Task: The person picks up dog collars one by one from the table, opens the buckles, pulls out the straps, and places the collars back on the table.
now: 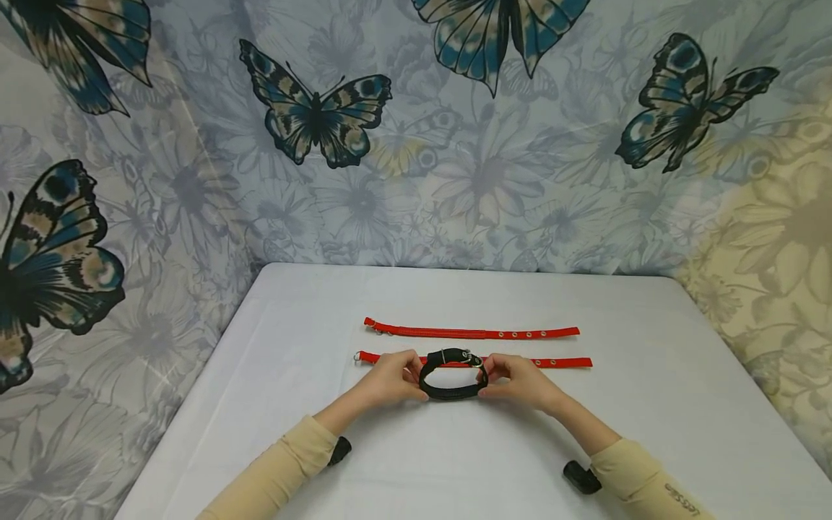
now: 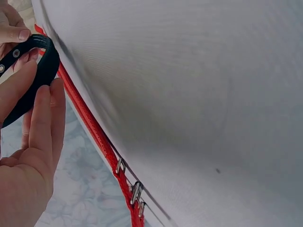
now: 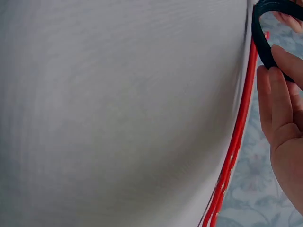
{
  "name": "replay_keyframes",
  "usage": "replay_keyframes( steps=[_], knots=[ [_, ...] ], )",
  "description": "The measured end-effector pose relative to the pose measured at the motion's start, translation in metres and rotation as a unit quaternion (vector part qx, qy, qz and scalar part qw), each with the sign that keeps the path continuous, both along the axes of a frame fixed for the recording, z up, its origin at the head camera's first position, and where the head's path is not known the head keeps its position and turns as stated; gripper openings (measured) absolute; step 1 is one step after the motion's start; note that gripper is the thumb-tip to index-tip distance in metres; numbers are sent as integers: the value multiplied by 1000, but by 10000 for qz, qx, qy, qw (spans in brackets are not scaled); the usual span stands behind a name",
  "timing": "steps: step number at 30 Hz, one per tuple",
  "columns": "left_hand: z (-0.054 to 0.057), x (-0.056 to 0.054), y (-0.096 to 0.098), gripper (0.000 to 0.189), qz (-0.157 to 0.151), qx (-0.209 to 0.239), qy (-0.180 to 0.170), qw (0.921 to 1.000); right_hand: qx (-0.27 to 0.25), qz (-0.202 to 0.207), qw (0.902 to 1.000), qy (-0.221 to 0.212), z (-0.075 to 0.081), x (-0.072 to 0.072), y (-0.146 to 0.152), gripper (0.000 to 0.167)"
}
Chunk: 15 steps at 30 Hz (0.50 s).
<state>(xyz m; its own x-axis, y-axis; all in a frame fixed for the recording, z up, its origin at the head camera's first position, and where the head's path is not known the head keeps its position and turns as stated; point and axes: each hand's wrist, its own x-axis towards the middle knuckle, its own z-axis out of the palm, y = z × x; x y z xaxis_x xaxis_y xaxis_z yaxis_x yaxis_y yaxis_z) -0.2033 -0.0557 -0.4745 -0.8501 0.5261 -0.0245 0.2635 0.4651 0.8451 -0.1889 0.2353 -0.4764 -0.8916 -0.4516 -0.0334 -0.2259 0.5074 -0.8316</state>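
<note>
A black collar point(image 1: 453, 394), buckled into a loop with metal eyelets, is held between both hands near the middle of the white table. My left hand point(image 1: 393, 377) pinches its left side between thumb and fingers; the left wrist view shows the collar point(image 2: 45, 71) there too. On the other side my right hand point(image 1: 520, 381) pinches the loop, and in the right wrist view its fingers point(image 3: 280, 94) bear on the black band point(image 3: 260, 35). Just behind the loop lies a red collar point(image 1: 562, 362), stretched flat and partly hidden by the hands and the black collar.
Farther back, a second red collar point(image 1: 455, 333) lies straight, roughly parallel to the first, with eyelets toward its right end. The white table point(image 1: 325, 296) meets a butterfly-patterned backdrop point(image 1: 364, 209) at its far edge. Black wrist devices point(image 1: 581, 477) sit by both sleeves.
</note>
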Motion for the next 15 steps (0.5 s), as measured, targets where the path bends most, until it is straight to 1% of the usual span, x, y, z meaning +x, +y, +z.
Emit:
replay_keyframes(
  steps=[2,5,10,15],
  knots=[
    [0,2,0,32,-67,-15,36,10000,107,90,9997,193,-1,1,-1,24],
    [1,4,1,31,-79,-16,83,9999,229,136,9988,412,-3,1,-2,23],
    [1,5,1,32,-87,40,162,9998,285,170,9983,484,-4,2,-3,21],
    [0,6,1,32,-75,2,213,9997,256,241,9966,751,-4,4,-3,21]
  ],
)
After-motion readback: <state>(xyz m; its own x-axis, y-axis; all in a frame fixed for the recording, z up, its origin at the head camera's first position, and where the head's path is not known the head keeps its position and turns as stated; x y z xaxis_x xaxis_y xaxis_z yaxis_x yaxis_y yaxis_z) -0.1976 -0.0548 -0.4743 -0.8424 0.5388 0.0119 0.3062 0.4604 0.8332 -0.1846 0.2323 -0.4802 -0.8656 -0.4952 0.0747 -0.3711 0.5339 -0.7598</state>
